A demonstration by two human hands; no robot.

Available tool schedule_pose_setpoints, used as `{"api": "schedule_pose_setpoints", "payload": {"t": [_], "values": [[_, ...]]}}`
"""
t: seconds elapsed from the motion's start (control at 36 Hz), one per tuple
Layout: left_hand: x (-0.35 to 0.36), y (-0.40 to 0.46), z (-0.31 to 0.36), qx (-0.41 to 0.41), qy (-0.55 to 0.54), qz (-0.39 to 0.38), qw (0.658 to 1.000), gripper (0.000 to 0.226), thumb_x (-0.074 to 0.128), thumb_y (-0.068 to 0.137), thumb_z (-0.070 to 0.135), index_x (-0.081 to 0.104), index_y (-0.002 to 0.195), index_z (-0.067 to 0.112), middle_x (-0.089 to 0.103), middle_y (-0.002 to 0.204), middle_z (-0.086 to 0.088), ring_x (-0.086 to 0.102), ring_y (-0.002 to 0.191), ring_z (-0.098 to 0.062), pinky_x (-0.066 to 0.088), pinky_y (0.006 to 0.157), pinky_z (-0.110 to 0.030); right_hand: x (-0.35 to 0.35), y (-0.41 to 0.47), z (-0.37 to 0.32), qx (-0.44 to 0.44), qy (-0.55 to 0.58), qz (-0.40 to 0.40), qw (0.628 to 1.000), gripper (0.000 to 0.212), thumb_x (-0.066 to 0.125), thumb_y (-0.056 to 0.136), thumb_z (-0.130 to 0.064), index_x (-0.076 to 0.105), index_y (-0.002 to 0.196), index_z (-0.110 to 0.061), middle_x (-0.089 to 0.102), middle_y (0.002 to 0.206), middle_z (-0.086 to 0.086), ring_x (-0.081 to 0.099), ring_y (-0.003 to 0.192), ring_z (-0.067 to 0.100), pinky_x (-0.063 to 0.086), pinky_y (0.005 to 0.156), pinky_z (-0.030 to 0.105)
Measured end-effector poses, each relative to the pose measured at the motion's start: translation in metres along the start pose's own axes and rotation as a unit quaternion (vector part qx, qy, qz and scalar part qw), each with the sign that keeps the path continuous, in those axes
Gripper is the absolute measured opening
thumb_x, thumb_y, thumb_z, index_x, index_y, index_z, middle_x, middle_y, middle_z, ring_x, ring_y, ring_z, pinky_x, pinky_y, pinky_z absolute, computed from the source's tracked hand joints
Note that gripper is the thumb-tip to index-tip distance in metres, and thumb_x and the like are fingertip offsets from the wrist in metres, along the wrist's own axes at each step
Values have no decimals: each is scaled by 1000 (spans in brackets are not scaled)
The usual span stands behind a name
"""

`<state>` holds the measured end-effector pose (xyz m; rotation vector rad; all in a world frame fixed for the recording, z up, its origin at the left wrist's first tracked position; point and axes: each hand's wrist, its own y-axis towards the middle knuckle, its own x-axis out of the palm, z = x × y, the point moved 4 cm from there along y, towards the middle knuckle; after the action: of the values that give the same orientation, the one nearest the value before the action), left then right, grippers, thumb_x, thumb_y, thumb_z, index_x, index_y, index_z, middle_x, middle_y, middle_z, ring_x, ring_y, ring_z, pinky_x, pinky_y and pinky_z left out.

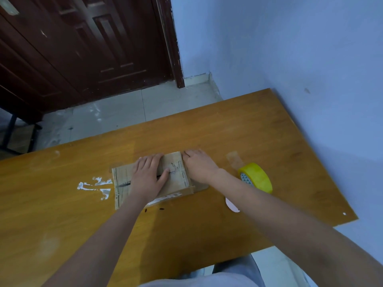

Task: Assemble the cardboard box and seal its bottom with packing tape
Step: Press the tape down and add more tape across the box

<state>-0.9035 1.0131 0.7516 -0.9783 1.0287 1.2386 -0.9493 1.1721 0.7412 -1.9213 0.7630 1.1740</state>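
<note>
Wall point(290, 48): smooth pale blue plaster, filling the upper right of the frame.
Door point(83, 48): dark brown wood with raised panels, upper left; chipped paint along its frame.
Floor point(128, 112): pale glossy tiles with white smears, between door and table.
Table point(228, 131): flat orange-brown wood-grain top, running from lower left to right centre; torn white residue sticks to it left of the box.
Box point(176, 164): brown corrugated cardboard, low and rectangular, at the centre of the frame on the table; flaps folded shut with a dark seam across the top, glossy tape strips and faint print on the surface, a white label on the near side.
Left hand point(148, 175): palm down on the box top, fingers straight and together, pressing the flaps flat.
Right hand point(200, 164): lying against the box's right edge, fingers extended, pressing, gripping nothing.
Tape point(256, 177): yellow roll standing on edge, right of the box, just beside the right forearm.
</note>
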Motion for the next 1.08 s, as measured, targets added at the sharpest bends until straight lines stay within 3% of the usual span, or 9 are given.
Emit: {"api": "schedule_pose_setpoints", "payload": {"t": [0.17, 0.36, 0.47, 0.69, 0.86, 0.94, 1.08], "values": [[2, -3, 0, 8, 1, -2, 1000, 62, 24, 88, 57, 47, 132, 18, 54, 127, 0, 44, 123, -22, 21, 114, -39, 8, -17, 8, 7, 82, -61, 995, 62, 37, 96, -6, 9, 151, -10, 10, 160, 6, 7, 147, 23, 9, 120, 46], [1, -2, -1, 8, 4, -6, 1000, 67, 21, 87, 59, 45, 134, 18, 53, 130, -1, 42, 125, -23, 18, 115, -39, 11, -40, 10, 60, 249, 43, 966, 45, 37, 95, -7, 49, 137, -17, 43, 146, 4, 32, 137, 25, 29, 113, 47], [0, -1, 1, 9, 0, -8, 1000, 69, 19, 86, 60, 45, 134, 17, 52, 130, -2, 42, 125, -23, 17, 115, -39, 21, -58, 6, 69, 275, 100, 954, 40, 43, 91, -7, 60, 125, -20, 51, 133, -1, 38, 128, 21, 36, 104, 39], [-1, -2, 1, 15, 0, 1, 1000, 69, 20, 86, 58, 47, 133, 16, 54, 128, -3, 43, 124, -25, 17, 114, -39, 37, -81, -4, 52, 185, 92, 977, 42, 47, 89, -10, 56, 130, -14, 53, 135, 0, 40, 128, 19, 31, 107, 37], [0, -2, 1, 23, -6, 11, 1000, 47, 44, 95, 42, 45, 134, 15, 53, 130, -5, 43, 125, -26, 16, 114, -40, 35, -88, -12, 50, 119, 139, 982, 42, 48, 92, -16, 52, 133, -12, 54, 134, 4, 44, 127, 23, 29, 107, 37], [1, -3, 1, 22, -6, 7, 1000, 48, 45, 95, 41, 44, 136, 15, 52, 132, -5, 41, 127, -26, 15, 115, -40, 32, -86, -16, 48, 100, 144, 983, 41, 48, 94, -21, 49, 134, -13, 52, 134, 3, 43, 127, 22, 28, 108, 36], [1, -3, 0, 27, -3, 15, 1000, 48, 45, 95, 41, 44, 136, 15, 52, 132, -6, 41, 127, -27, 15, 115, -40, 31, -83, -21, 50, 27, 126, 990, 36, 48, 95, -29, 55, 125, -11, 57, 125, 5, 46, 121, 24, 26, 107, 36]]}}
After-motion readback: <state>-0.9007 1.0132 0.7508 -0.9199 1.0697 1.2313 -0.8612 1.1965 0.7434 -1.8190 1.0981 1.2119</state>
